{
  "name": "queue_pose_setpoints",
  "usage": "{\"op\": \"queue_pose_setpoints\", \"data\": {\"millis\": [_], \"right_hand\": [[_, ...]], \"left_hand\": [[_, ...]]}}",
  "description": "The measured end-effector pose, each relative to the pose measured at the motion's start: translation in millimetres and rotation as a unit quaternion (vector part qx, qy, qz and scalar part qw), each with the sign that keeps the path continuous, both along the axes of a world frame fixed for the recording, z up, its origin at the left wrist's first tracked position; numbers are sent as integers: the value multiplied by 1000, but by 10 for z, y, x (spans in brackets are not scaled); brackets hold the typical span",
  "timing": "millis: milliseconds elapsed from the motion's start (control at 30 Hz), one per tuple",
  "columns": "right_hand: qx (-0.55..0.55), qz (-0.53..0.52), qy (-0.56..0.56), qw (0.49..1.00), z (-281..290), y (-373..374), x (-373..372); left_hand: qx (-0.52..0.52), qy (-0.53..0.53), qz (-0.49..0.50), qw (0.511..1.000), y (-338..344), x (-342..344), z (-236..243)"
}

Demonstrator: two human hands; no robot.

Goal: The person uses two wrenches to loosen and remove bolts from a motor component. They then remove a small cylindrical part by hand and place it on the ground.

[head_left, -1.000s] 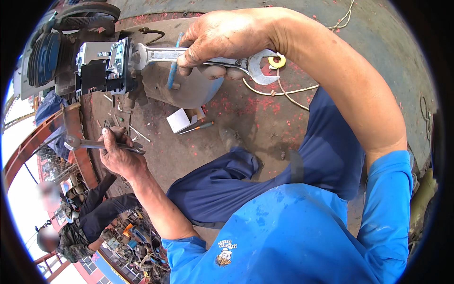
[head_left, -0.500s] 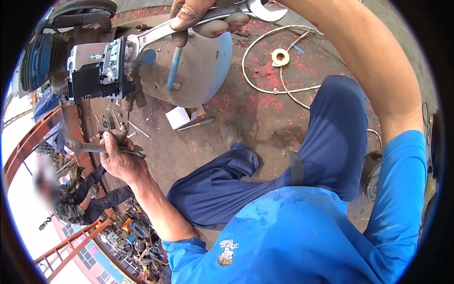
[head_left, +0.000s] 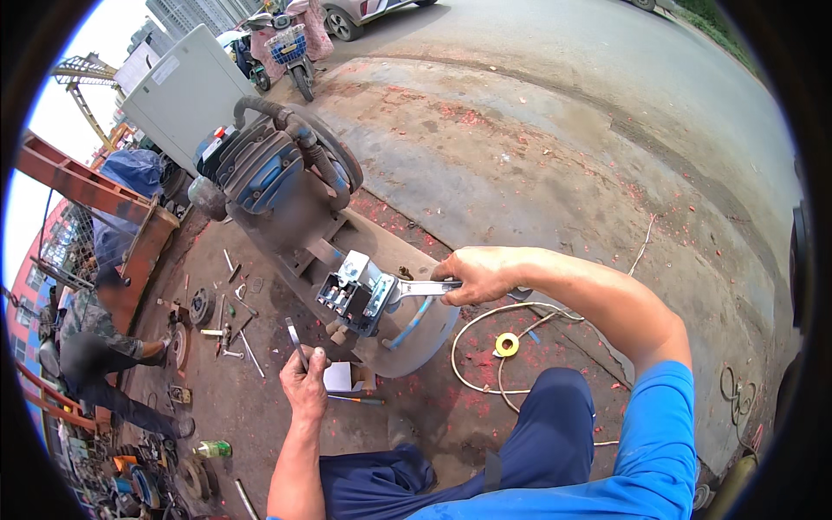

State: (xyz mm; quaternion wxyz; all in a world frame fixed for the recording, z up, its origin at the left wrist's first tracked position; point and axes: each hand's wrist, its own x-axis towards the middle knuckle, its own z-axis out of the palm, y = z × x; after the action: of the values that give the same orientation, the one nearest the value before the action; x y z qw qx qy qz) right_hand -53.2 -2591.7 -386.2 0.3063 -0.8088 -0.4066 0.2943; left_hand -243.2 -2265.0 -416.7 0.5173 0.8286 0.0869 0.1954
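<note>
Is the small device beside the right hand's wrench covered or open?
Open: the device has its metal and black inner parts exposed.

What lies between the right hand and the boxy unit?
In the head view, a silver wrench, held in the right hand, spans the stretch to the boxy unit.

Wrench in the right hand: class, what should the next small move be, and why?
Probably the right hand should check that the wrench is well seated before pulling: its far end reaches the side of the black-and-silver box, but its grip there can't be made out. The left hand holds a metal tool clear of the box.
</note>
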Motion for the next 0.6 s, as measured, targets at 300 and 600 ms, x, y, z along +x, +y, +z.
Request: {"op": "queue_pose_setpoints", "data": {"millis": [300, 600], "right_hand": [[19, -35, -36, 999, -168, 46, -88], [97, -200, 240, 945, -250, 191, -731]], "left_hand": [[-22, -6, 5, 1000, -8, -78, 87], [-43, -19, 11, 999, 88, -100, 51]]}}
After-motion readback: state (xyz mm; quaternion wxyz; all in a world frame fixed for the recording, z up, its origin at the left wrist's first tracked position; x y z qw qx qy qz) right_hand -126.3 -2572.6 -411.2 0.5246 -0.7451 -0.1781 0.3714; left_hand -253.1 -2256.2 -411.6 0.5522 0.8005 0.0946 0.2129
